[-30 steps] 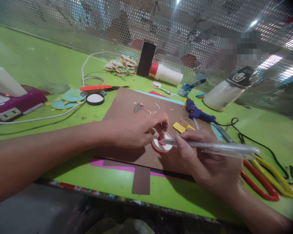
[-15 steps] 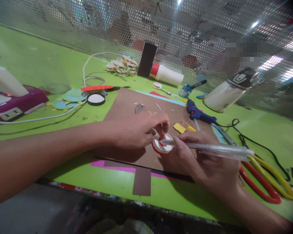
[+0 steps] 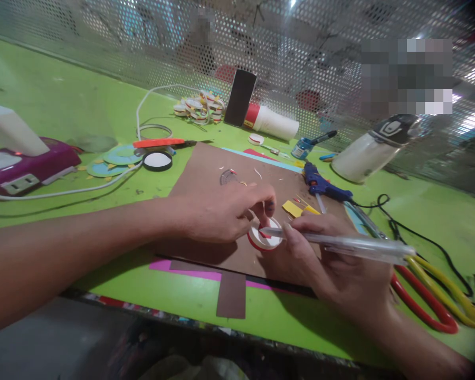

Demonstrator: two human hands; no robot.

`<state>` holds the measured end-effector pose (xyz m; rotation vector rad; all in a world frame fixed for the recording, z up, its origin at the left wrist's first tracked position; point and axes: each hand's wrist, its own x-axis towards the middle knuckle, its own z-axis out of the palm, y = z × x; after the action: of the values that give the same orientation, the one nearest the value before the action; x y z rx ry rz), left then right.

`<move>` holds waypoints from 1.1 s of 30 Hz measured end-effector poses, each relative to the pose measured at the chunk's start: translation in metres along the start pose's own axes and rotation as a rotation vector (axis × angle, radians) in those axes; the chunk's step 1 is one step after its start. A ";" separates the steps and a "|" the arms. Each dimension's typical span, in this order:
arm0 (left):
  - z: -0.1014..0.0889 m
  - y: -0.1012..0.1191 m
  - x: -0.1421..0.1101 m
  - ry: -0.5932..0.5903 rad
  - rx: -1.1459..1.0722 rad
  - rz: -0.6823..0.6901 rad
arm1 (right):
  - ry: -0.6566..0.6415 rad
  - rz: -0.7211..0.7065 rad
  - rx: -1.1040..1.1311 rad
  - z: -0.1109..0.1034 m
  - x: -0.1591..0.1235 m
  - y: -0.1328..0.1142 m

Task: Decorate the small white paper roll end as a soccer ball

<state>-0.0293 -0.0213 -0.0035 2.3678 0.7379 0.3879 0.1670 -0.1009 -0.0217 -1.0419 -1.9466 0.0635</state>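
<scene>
On the brown sheet (image 3: 206,174) lies a shallow white round ring (image 3: 278,241) with a red outer edge, like a small lid. A small red piece (image 3: 266,235) sits inside it. My left hand (image 3: 233,211) reaches in from the left, its fingers curled down and the fingertips closed on the red piece inside the ring. Held by my right hand (image 3: 332,253) is a clear-barrelled pen (image 3: 352,245), its tip at the red piece beside my left fingertips. Part of the ring is hidden behind my left fingers.
Yellow scraps (image 3: 292,209) and a blue glue gun (image 3: 324,184) lie right of the ring. Scissors with red and yellow handles (image 3: 423,301) are at far right. Behind stand a phone (image 3: 240,97), a paint jar (image 3: 302,148) and a white bottle (image 3: 356,155). A purple power strip (image 3: 31,169) is left.
The view has shifted very slightly. Both hands, the pen and the ring keep nearly the same places relative to each other.
</scene>
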 end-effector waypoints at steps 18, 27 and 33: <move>0.000 -0.004 0.001 0.012 0.038 0.010 | 0.011 -0.003 0.012 0.000 0.001 -0.002; 0.002 -0.003 -0.001 0.032 0.056 0.014 | 0.002 0.003 -0.006 0.001 -0.003 0.002; 0.002 -0.004 -0.002 0.037 0.065 0.012 | -0.008 0.021 0.002 0.000 -0.002 0.001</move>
<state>-0.0316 -0.0206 -0.0079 2.4326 0.7641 0.4197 0.1680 -0.1021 -0.0237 -1.0620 -1.9425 0.0811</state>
